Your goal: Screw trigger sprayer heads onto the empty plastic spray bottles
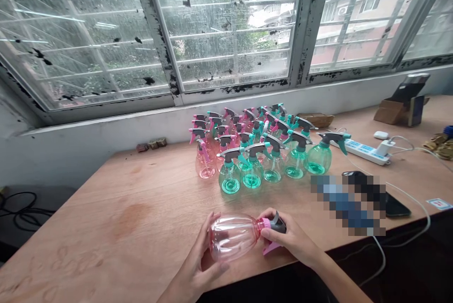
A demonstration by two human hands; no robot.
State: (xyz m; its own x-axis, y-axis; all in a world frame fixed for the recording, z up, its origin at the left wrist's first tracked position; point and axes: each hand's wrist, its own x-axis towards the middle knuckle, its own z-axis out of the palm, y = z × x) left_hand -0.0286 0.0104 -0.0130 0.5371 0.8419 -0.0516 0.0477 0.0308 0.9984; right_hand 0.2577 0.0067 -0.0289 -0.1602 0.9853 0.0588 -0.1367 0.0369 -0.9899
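Note:
A clear pink spray bottle [233, 237] lies sideways between my hands over the front part of the table. My left hand [200, 260] curves around its rounded base, with the thumb below and the fingers at the far side. At the neck, my right hand [292, 234] grips the dark grey spray head [278, 223] and pink collar. The pink trigger [271, 248] points down toward the table edge. Just beyond stand several spray bottles, green ones [230, 180] in front and pink ones [205, 164] at the left and behind.
The wooden table [141, 189] runs along a window wall. To the right are a white power strip [366, 151], a dark phone [396, 205], a blurred-out patch [345, 204], loose white cables and a cardboard stand [392, 109]. Small brown blocks [155, 143] lie at the back left.

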